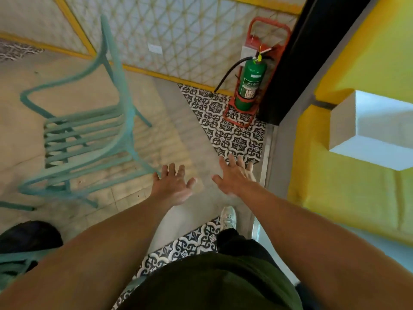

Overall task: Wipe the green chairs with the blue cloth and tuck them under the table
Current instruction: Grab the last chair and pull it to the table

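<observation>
Both your hands are out in front, empty, fingers spread: left hand (173, 186), right hand (234, 176). One green chair (87, 135) stands whole on the floor to your left; part of a second green chair (13, 264) shows at lower left. One green extinguisher (251, 85) stands ahead.

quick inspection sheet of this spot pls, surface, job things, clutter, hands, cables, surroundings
surface: beige floor with a patterned black-and-white tile strip
job's things: slatted green metal chair standing on the floor, blurred; blue cloth and table not seen
clutter: nothing seen
grippers: left hand and right hand both open, fingers spread, holding nothing
cables: black hose on the green fire extinguisher
surroundings: red extinguisher stand, lattice panel, yellow wall
</observation>
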### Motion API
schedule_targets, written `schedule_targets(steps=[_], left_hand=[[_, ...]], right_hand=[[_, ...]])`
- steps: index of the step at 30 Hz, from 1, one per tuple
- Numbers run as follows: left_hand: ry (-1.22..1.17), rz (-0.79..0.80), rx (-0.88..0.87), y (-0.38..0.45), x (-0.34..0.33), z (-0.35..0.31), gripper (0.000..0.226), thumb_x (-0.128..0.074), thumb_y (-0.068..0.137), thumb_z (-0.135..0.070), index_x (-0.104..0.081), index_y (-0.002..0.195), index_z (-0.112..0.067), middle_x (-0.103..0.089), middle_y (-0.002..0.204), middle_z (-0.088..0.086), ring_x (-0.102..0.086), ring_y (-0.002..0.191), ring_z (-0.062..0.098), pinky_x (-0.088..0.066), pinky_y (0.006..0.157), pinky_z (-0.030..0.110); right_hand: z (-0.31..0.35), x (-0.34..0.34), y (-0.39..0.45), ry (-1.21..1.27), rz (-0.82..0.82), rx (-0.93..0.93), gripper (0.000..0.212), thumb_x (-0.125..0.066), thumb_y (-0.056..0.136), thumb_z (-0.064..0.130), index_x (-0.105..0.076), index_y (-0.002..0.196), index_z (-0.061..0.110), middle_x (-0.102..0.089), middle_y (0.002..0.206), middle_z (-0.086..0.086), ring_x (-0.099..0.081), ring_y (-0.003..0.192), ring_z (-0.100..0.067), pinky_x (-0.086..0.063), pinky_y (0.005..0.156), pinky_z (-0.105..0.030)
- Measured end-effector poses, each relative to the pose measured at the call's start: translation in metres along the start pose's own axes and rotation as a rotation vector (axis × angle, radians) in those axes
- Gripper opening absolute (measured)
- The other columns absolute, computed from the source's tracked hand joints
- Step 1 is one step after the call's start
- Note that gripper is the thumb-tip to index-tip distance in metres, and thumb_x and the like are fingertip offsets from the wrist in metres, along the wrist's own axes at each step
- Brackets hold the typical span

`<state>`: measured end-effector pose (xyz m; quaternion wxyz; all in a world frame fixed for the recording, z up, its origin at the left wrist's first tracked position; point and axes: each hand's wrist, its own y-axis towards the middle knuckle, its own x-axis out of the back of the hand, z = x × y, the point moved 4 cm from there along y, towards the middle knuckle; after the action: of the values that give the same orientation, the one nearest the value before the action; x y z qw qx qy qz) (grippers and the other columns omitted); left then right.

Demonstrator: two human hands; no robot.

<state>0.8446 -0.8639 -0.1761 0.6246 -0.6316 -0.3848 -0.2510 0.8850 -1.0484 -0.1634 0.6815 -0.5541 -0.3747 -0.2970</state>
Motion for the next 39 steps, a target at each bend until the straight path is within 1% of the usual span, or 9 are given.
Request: schedule_targets(steps=[9, 18, 22, 25, 28, 30, 34, 37, 39], left_hand=[[-0.132, -0.079, 0.133, 0.099, 0.104, -0.046, 0.074, -0.016, 0.096, -0.064, -0.006, 0.156, -0.023, -0.001, 0.164, 0.008, 0.002, 0.15, 0.029, -0.005, 0.119, 0.055], [-0.268, -0.153, 0.337, 0.212, 0.161, -0.018, 0.074, -0.017, 0.096, -0.063, -0.004, 0.156, -0.022, 0.001, 0.164, 0.009, 0.006, 0.15, 0.028, -0.001, 0.119, 0.053], [-0.327, -0.283, 0.421, 0.239, 0.205, 0.007, 0.074, -0.02, 0.097, -0.06, -0.003, 0.156, -0.019, 0.001, 0.163, 0.012, 0.005, 0.15, 0.03, -0.001, 0.12, 0.052], [-0.351, -0.508, 0.47, 0.245, 0.254, 0.035, 0.071, -0.028, 0.098, -0.054, -0.006, 0.156, -0.018, -0.001, 0.164, 0.011, 0.004, 0.15, 0.028, -0.002, 0.121, 0.049], [-0.338, -0.737, 0.603, 0.234, 0.294, 0.071, 0.073, -0.032, 0.096, -0.052, -0.009, 0.156, -0.017, -0.004, 0.163, 0.012, 0.0, 0.151, 0.029, -0.002, 0.121, 0.048], [-0.378, -0.789, 0.731, 0.223, 0.31, 0.097, 0.076, -0.03, 0.097, -0.055, -0.002, 0.156, -0.018, 0.002, 0.163, 0.011, 0.006, 0.15, 0.028, 0.002, 0.121, 0.046], [-0.477, -0.769, 0.96, 0.203, 0.318, 0.139, 0.093, -0.036, 0.088, -0.07, 0.005, 0.155, -0.02, 0.008, 0.163, 0.007, 0.012, 0.15, 0.025, 0.003, 0.121, 0.047], [-0.583, -0.595, 1.11, 0.2, 0.296, 0.149, 0.112, -0.051, 0.076, -0.077, 0.008, 0.155, -0.024, 0.012, 0.163, 0.005, 0.012, 0.15, 0.024, 0.0, 0.12, 0.051], [-0.69, -0.408, 1.228, 0.204, 0.267, 0.148, 0.118, -0.057, 0.07, -0.079, 0.002, 0.155, -0.025, 0.007, 0.164, 0.005, 0.006, 0.15, 0.026, -0.005, 0.118, 0.054]], right_hand=[[-0.03, 0.121, 0.135, -0.187, 0.018, 0.186, 0.071, -0.029, 0.096, 0.055, -0.002, 0.153, 0.021, -0.002, 0.161, -0.01, 0.0, 0.146, -0.036, -0.009, 0.113, -0.062], [0.026, 0.187, 0.284, -0.358, 0.052, 0.424, 0.073, -0.03, 0.095, 0.057, 0.0, 0.152, 0.022, 0.001, 0.161, -0.012, 0.002, 0.146, -0.037, -0.006, 0.115, -0.061], [0.079, 0.225, 0.335, -0.425, 0.077, 0.588, 0.074, -0.03, 0.094, 0.06, -0.003, 0.152, 0.022, -0.001, 0.161, -0.012, 0.0, 0.146, -0.036, -0.006, 0.114, -0.06], [0.142, 0.264, 0.368, -0.487, 0.0, 0.772, 0.076, -0.035, 0.092, 0.059, -0.006, 0.151, 0.021, -0.006, 0.16, -0.011, -0.007, 0.144, -0.037, -0.015, 0.112, -0.059], [0.214, 0.301, 0.381, -0.504, -0.087, 0.984, 0.08, -0.042, 0.089, 0.057, -0.007, 0.151, 0.021, -0.007, 0.159, -0.012, -0.006, 0.145, -0.037, -0.015, 0.112, -0.059], [0.259, 0.32, 0.383, -0.507, -0.139, 1.129, 0.084, -0.044, 0.087, 0.059, -0.006, 0.152, 0.021, -0.005, 0.16, -0.012, -0.004, 0.146, -0.035, -0.013, 0.112, -0.059], [0.328, 0.338, 0.39, -0.563, -0.142, 1.37, 0.095, -0.052, 0.08, 0.062, -0.004, 0.152, 0.024, -0.002, 0.161, -0.01, -0.002, 0.146, -0.035, -0.009, 0.113, -0.059], [0.355, 0.338, 0.41, -0.726, -0.089, 1.489, 0.105, -0.06, 0.076, 0.06, 0.004, 0.152, 0.024, 0.007, 0.161, -0.01, 0.004, 0.146, -0.035, -0.005, 0.114, -0.06], [0.365, 0.331, 0.434, -0.863, -0.045, 1.498, 0.109, -0.062, 0.076, 0.057, 0.009, 0.151, 0.025, 0.01, 0.16, -0.01, 0.005, 0.146, -0.036, -0.003, 0.115, -0.06]])
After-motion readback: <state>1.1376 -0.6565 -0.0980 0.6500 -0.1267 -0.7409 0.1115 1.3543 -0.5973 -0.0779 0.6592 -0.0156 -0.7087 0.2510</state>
